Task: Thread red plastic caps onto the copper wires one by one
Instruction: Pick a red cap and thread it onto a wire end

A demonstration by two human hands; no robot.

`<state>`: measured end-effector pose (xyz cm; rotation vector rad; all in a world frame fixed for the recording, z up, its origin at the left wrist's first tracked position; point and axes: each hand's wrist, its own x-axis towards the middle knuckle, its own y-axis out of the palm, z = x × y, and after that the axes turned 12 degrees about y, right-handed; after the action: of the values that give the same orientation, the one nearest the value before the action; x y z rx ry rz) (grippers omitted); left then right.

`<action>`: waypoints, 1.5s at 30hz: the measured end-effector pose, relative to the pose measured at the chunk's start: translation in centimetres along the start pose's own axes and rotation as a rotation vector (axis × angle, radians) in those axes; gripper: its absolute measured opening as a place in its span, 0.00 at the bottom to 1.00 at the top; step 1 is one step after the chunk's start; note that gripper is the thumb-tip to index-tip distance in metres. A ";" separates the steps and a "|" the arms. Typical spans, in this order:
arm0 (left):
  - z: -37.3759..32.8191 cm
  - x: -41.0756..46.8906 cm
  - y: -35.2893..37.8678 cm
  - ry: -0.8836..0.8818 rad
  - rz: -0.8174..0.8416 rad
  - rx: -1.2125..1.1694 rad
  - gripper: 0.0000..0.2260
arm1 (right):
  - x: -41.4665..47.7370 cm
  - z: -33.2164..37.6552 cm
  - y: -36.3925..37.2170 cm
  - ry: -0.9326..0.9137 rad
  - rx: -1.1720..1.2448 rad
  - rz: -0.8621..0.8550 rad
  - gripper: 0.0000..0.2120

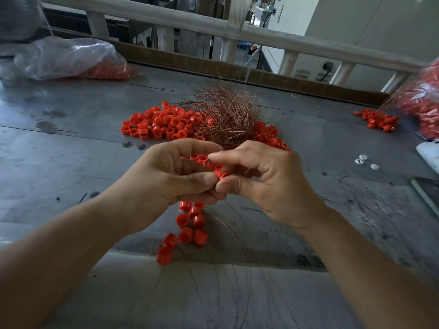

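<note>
Left hand (pixel 171 179) and right hand (pixel 268 181) meet, pinching one red cap (pixel 221 174) between them.

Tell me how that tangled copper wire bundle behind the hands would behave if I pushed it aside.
Likely springy and floppy: the copper wire bundle is a loose nest of thin strands, so it would squash rather than slide whole. Probably light, being mostly air. Its strands lie over the red caps, so it may snag and drag some.
</note>
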<state>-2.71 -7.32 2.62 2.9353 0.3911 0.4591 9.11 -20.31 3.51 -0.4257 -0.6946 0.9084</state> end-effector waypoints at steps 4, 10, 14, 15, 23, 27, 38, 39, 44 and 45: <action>0.1 0.0 0.0 -0.013 0.031 -0.028 0.23 | 0.0 0.1 -0.3 -0.031 -0.091 0.080 0.11; 0.2 -0.3 1.1 0.117 0.025 0.187 0.31 | -0.1 0.1 -0.3 -0.043 -0.130 0.073 0.05; 0.3 -0.4 1.3 0.138 0.007 0.196 0.31 | -0.2 0.1 -0.2 -0.056 -0.137 0.081 0.03; 0.3 -0.4 1.3 0.138 0.008 0.190 0.31 | -0.2 0.1 -0.1 -0.057 -0.146 0.081 0.03; 0.6 -0.8 1.5 0.209 0.002 0.153 0.30 | -0.7 0.8 0.8 -0.037 -0.163 -0.007 0.02; 0.4 -1.0 1.4 0.221 0.049 0.127 0.28 | -0.8 1.0 0.7 -0.053 -0.145 -0.022 0.02; -0.1 -0.1 0.6 0.250 -0.082 0.006 0.19 | -0.1 0.5 -0.6 0.130 0.061 0.026 0.16; -0.2 0.0 0.4 0.253 -0.084 -0.041 0.19 | 0.0 0.4 -0.8 0.169 0.082 0.033 0.14; -0.3 0.2 -0.1 0.240 -0.130 -0.094 0.11 | 0.0 0.0 -1.2 0.173 0.027 -0.019 0.01; -0.3 0.1 -0.2 0.237 -0.131 -0.099 0.11 | 0.0 0.0 -1.3 0.175 0.013 -0.022 0.01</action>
<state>-2.72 -7.08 2.96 2.7456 0.5676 0.7861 9.85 -21.05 4.33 -0.4792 -0.5325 0.8431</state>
